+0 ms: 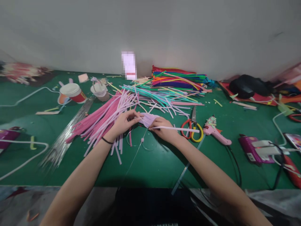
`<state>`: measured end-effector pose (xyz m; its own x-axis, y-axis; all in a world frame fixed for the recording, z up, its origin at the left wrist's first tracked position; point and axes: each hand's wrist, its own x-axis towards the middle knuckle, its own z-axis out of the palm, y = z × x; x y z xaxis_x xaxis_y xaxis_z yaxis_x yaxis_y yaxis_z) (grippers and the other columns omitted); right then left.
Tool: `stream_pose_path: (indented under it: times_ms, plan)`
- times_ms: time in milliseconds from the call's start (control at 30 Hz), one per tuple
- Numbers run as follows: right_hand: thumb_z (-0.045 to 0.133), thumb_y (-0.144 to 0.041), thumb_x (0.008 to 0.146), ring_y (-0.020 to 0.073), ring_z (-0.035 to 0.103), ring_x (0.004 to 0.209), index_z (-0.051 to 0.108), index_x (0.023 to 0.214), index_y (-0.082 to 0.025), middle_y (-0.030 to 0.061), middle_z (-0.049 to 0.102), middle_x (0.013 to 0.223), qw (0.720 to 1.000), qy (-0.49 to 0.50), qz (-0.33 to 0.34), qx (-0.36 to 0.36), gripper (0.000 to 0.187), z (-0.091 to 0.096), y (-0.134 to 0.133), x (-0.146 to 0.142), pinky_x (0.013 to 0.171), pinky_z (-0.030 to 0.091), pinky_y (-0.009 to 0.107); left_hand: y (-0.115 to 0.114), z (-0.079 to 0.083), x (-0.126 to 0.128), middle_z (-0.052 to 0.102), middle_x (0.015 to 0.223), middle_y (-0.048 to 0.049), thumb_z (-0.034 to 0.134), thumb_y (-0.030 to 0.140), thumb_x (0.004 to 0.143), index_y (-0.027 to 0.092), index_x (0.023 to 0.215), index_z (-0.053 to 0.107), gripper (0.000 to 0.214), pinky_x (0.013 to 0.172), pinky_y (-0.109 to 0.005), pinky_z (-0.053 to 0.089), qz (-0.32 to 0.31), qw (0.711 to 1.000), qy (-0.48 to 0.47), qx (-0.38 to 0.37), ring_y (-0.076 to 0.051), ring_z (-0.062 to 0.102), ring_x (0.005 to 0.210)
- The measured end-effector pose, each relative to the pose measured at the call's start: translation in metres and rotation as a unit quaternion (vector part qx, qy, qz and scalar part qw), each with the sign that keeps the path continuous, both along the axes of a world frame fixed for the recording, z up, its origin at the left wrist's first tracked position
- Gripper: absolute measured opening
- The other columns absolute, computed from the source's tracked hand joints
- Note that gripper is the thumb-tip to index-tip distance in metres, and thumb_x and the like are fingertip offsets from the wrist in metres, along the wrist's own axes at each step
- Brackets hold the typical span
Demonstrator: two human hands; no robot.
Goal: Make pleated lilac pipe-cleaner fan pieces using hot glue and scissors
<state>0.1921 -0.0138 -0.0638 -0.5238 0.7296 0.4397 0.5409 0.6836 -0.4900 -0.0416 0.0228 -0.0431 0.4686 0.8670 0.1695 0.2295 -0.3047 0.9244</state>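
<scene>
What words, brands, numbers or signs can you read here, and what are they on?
No text can be read with certainty.
Cup: mark on its red part, too blurred.
Right purple box: white label, too small.
Black clothing: white letters, cut off at the bottom edge.
Screen: pixelated, unreadable.

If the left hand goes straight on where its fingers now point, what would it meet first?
The left hand would probably first press into the bunched lilac fuzzy-stem piece directly before it, then the right hand; exact depth is unclear.
</scene>
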Motion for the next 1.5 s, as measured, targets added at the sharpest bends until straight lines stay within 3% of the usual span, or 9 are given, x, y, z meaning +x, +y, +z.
stream_pose_path:
  times_ms: [267,367,500,600,767,900,1000,1300,1500]
  plan:
    - [0.071,-0.021,0.085,0.0203,0.065,0.093,0.075,0.085,-0.019,0.0083,0.072,0.092,1.000,0.015,-0.012,-0.016,0.004,-0.007,0.001,0.000,0.085,0.051,0.035,-0.003,0.001,-0.007,0.063,0.134,-0.0077,0.069,0.034,0.084,0.022,0.107,0.071,0.025,0.114,-0.053,0.034,-0.028,0.967,0.175,0.183,-0.028,0.039,0.142]
    - [0.071,-0.020,0.085,0.0199,0.064,0.091,0.075,0.086,-0.019,0.0079,0.072,0.092,0.999,0.029,-0.016,0.003,0.005,-0.007,-0.001,0.000,0.084,0.051,0.034,-0.001,0.001,-0.009,0.065,0.132,-0.0095,0.069,0.031,0.085,0.020,0.108,0.069,0.025,0.113,-0.051,0.037,-0.026,0.955,0.180,0.234,-0.028,0.042,0.140]
    - [0.071,-0.021,0.086,0.0190,0.062,0.084,0.076,0.085,-0.019,0.0072,0.069,0.086,0.998,0.056,-0.025,0.024,0.006,-0.008,-0.003,-0.002,0.077,0.051,0.032,0.003,0.004,-0.009,0.071,0.118,-0.0093,0.068,0.029,0.087,0.019,0.085,0.068,0.010,0.110,-0.049,0.041,-0.037,0.935,0.187,0.299,-0.028,0.050,0.134]
    - [0.071,-0.022,0.086,0.0187,0.061,0.086,0.076,0.084,-0.021,0.0061,0.069,0.088,0.997,0.073,-0.031,0.009,0.005,-0.009,-0.002,-0.002,0.077,0.050,0.032,0.002,0.006,-0.008,0.072,0.117,-0.0097,0.068,0.027,0.087,0.018,0.091,0.068,0.009,0.108,-0.050,0.041,-0.053,0.918,0.221,0.326,-0.029,0.052,0.131]
    - [0.069,-0.020,0.087,0.0180,0.062,0.087,0.075,0.084,-0.022,0.0048,0.070,0.090,0.996,0.077,-0.018,-0.030,0.007,-0.008,-0.001,-0.001,0.079,0.049,0.032,-0.005,0.010,-0.004,0.073,0.112,-0.0077,0.058,0.025,0.093,0.019,0.093,0.067,0.010,0.108,-0.044,0.042,-0.085,0.920,0.214,0.317,-0.025,0.058,0.126]
    - [0.067,-0.019,0.088,0.0179,0.063,0.086,0.074,0.084,-0.021,0.0057,0.069,0.089,0.995,0.101,-0.002,-0.021,0.009,-0.007,0.000,-0.002,0.080,0.050,0.032,-0.010,0.009,0.002,0.074,0.108,-0.0066,0.054,0.024,0.095,0.020,0.103,0.065,0.014,0.089,-0.033,0.053,-0.077,0.941,0.205,0.259,-0.021,0.069,0.104]
    - [0.069,-0.019,0.087,0.0182,0.063,0.084,0.074,0.083,-0.021,0.0052,0.069,0.087,0.994,0.105,-0.009,-0.011,0.006,-0.009,0.000,-0.003,0.079,0.050,0.033,-0.011,0.007,0.007,0.075,0.100,-0.0049,0.049,0.021,0.096,0.020,0.105,0.063,0.017,0.077,-0.029,0.053,-0.085,0.938,0.234,0.242,-0.019,0.071,0.089]
    - [0.069,-0.018,0.086,0.0187,0.064,0.083,0.069,0.081,-0.019,0.0042,0.069,0.084,0.994,0.101,-0.023,-0.027,0.005,-0.013,0.005,-0.007,0.079,0.049,0.033,-0.013,-0.005,0.020,0.073,0.088,-0.0038,0.046,0.021,0.096,0.021,0.101,0.064,0.018,0.072,-0.027,0.050,-0.038,0.913,0.286,0.288,-0.020,0.071,0.083]
    - [0.069,-0.022,0.086,0.0202,0.064,0.089,0.069,0.085,-0.020,0.0050,0.070,0.089,0.995,0.078,-0.026,-0.053,0.002,-0.007,0.001,-0.007,0.084,0.050,0.035,-0.011,-0.008,0.018,0.075,0.088,-0.0028,0.054,0.028,0.094,0.021,0.095,0.067,0.015,0.070,-0.029,0.052,-0.020,0.941,0.231,0.247,-0.019,0.072,0.080]
